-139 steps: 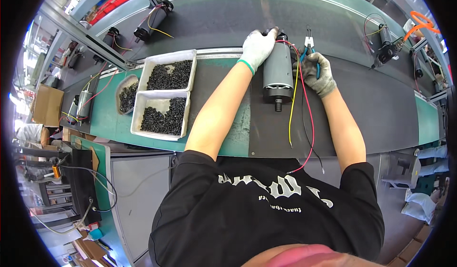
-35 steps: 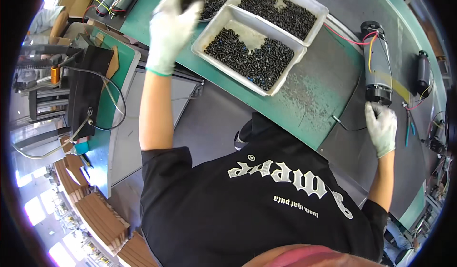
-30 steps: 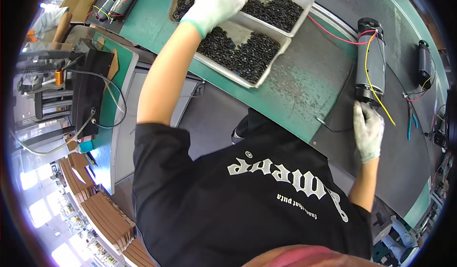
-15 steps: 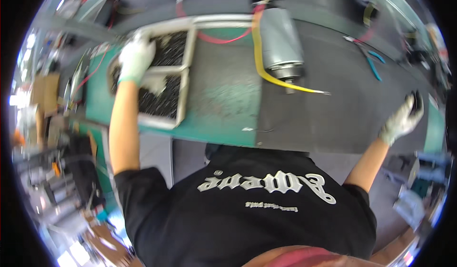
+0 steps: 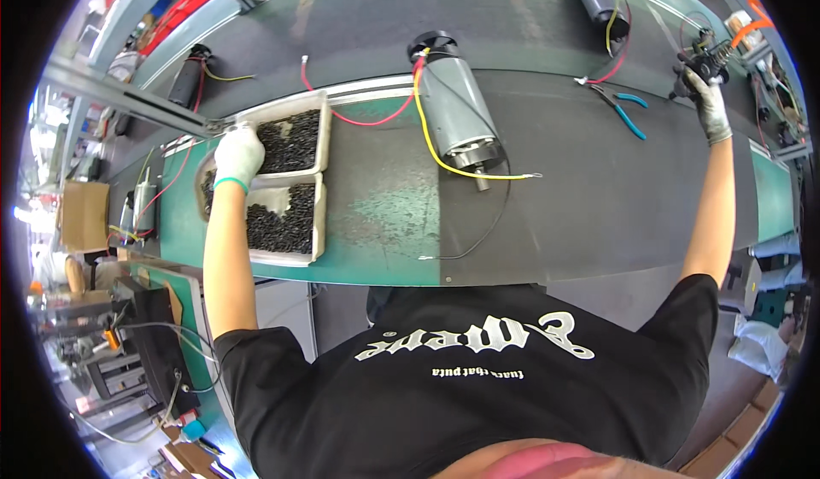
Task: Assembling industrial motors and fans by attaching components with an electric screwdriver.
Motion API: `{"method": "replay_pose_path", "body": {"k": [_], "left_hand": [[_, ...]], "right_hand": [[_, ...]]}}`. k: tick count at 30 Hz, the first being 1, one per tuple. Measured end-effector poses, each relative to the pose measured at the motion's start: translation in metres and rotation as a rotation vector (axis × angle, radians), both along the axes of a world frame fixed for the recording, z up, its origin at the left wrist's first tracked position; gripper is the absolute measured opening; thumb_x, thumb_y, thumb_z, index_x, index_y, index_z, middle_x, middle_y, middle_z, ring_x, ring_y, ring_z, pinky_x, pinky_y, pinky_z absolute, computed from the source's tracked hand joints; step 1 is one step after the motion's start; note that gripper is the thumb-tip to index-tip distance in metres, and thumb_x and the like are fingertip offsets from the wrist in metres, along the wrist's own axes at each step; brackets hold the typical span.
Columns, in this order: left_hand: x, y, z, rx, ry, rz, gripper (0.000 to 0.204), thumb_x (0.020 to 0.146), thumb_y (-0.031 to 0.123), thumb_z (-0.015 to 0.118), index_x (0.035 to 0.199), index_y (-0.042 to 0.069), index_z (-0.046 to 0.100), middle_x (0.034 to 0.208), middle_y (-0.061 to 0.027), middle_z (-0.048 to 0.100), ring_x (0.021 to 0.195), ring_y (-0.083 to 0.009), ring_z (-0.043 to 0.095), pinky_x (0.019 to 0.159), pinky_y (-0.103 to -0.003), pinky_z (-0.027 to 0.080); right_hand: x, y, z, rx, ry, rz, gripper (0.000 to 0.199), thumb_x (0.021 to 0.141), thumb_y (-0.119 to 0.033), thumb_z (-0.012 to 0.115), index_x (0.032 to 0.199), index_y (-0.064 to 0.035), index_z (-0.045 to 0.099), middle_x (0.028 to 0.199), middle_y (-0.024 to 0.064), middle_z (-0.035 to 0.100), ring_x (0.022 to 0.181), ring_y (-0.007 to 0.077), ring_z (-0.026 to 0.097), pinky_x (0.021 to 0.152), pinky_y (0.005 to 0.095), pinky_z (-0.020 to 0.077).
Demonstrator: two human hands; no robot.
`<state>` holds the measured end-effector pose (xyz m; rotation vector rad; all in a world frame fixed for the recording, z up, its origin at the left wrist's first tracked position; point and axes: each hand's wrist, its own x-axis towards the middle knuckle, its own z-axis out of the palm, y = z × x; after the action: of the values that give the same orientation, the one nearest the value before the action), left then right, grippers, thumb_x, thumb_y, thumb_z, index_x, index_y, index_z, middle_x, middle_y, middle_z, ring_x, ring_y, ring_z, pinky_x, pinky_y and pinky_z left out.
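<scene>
Head view, and both arms are flung wide. Left hand [image 5: 237,156] sits out at nine o'clock, gloved, fingers curled down onto the rim where the two white trays [image 5: 318,150] of small black parts [image 5: 290,137] meet; whether it pinches any of them, I cannot tell. Right hand [image 5: 707,94] is way over at two o'clock, gloved too, closed around a small dark tool [image 5: 705,58] at the far edge of the desk [image 5: 376,214]. Dead centre between them lies the grey motor [image 5: 455,113], long axis running twelve to six with a slight lean, fan cap away from the person, shaft end toward the body. Its yellow wire [image 5: 478,171] trails off toward three o'clock, red wire [image 5: 359,118] toward the trays. Neither hand touches the motor; the left one looks the nearer of the two. Blue-handled pliers [image 5: 622,110] lie loose between motor and right hand.
</scene>
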<state>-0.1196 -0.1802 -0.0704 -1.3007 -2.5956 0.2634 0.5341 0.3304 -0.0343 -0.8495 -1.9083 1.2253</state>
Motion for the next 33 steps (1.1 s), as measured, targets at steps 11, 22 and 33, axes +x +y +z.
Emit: {"method": "replay_pose_path", "body": {"k": [11, 22, 33], "left_hand": [[0.02, -0.01, 0.019, -0.074, -0.09, 0.131, 0.04, 0.086, 0.025, 0.053, 0.118, 0.0, 0.051, 0.104, -0.0251, 0.063, 0.094, -0.0407, 0.063, 0.084, -0.046, 0.051], [0.235, 0.002, 0.036, 1.242, -1.659, -0.163, 0.037, 0.094, 0.042, 0.054, 0.099, 0.006, 0.055, 0.076, -0.0036, 0.058, 0.053, -0.0069, 0.05, 0.044, -0.019, 0.035], [0.311, 0.034, 0.003, 1.259, -2.399, -0.179, 0.023, 0.096, 0.024, 0.058, 0.107, 0.003, 0.059, 0.1, -0.0089, 0.065, 0.051, -0.0058, 0.038, 0.051, -0.02, 0.035]], "right_hand": [[-0.083, -0.186, 0.054, 0.076, 0.44, -0.023, 0.033, 0.087, -0.01, 0.061, 0.116, 0.0015, 0.054, 0.103, 0.0096, 0.059, 0.102, 0.0239, 0.056, 0.094, 0.036, 0.0422], [-0.169, -0.314, -0.007, -0.469, 0.601, 0.56, 0.041, 0.071, -0.026, 0.076, 0.095, -0.0135, 0.045, 0.079, 0.0007, 0.041, 0.068, 0.0152, 0.04, 0.059, 0.0289, 0.0309], [-0.177, -0.328, 0.045, -0.43, 0.824, 0.269, 0.028, 0.075, -0.022, 0.071, 0.087, -0.0116, 0.047, 0.079, -0.0006, 0.043, 0.067, 0.0122, 0.037, 0.059, 0.0283, 0.0282]]}}
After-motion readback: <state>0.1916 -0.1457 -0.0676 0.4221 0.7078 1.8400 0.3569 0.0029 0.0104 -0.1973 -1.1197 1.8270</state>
